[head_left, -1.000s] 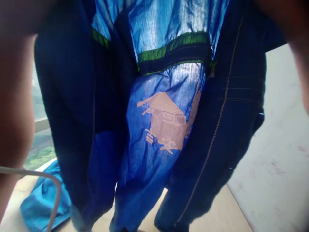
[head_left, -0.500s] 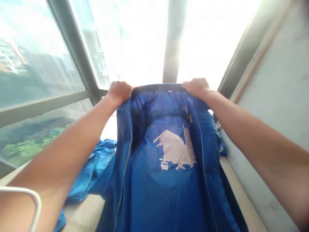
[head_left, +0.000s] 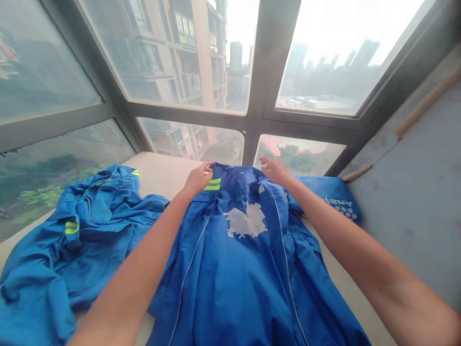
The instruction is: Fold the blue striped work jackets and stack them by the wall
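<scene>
A blue jacket (head_left: 234,278) is lying spread out on the pale ledge (head_left: 165,163), its top end by the window. A torn-looking whitish patch (head_left: 245,222) is showing on it. The left hand (head_left: 199,179) is resting at one top corner, its fingers bent; I cannot tell if its grip is pinching cloth. The right hand (head_left: 274,170) is hovering by the other corner, fingers loosely apart, seemingly holding nothing. If only one side is getting pulled, the jacket could be going crooked and wrinkly. Another blue garment (head_left: 101,240) is lying crumpled on the left, and a blue cushion-like thing (head_left: 324,190) is sitting on the right; a sleeve could be bunching up against it.
</scene>
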Demonstrator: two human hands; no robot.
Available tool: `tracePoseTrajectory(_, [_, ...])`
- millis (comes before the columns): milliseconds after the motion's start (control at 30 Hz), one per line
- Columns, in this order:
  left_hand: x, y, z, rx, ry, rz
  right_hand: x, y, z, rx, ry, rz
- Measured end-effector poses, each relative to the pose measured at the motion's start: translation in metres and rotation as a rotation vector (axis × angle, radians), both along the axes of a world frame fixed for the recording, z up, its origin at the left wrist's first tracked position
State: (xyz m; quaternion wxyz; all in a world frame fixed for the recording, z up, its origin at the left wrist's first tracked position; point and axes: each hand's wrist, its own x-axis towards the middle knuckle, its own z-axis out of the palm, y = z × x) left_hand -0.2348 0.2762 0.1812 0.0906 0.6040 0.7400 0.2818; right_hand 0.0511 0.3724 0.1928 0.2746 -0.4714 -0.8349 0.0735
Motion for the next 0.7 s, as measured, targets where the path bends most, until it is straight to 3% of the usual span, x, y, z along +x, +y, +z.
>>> tracePoseTrajectory(100, [0.007,-0.082,-0.043,-0.04,0.05,-0.078,0.043,-0.054,-0.041,-0.096,0.006,0.034])
tracePoseTrajectory(267, [0.012,-0.242,-0.113,-0.147,0.181,0.17,0.129,-0.199,-0.127,-0.361,0.163,-0.006])
tracePoseTrajectory(367, [0.016,-0.312,-0.14,-0.219,0.248,0.265,0.155,-0.281,-0.163,-0.449,0.127,-0.111])
tracePoseTrajectory(433, [0.02,-0.34,-0.149,-0.251,0.225,0.32,0.157,-0.317,-0.178,-0.426,0.09,-0.178])
tracePoseTrajectory(500, [0.022,-0.353,-0.152,-0.289,0.116,0.321,0.152,-0.334,-0.185,-0.395,0.039,-0.222])
tracePoseTrajectory(600, [0.019,-0.357,-0.145,-0.38,-0.024,0.305,0.142,-0.33,-0.185,-0.433,0.003,-0.226])
tracePoseTrajectory(700, [0.003,-0.357,-0.13,-0.372,-0.036,0.406,0.14,-0.311,-0.168,-0.512,0.109,-0.201])
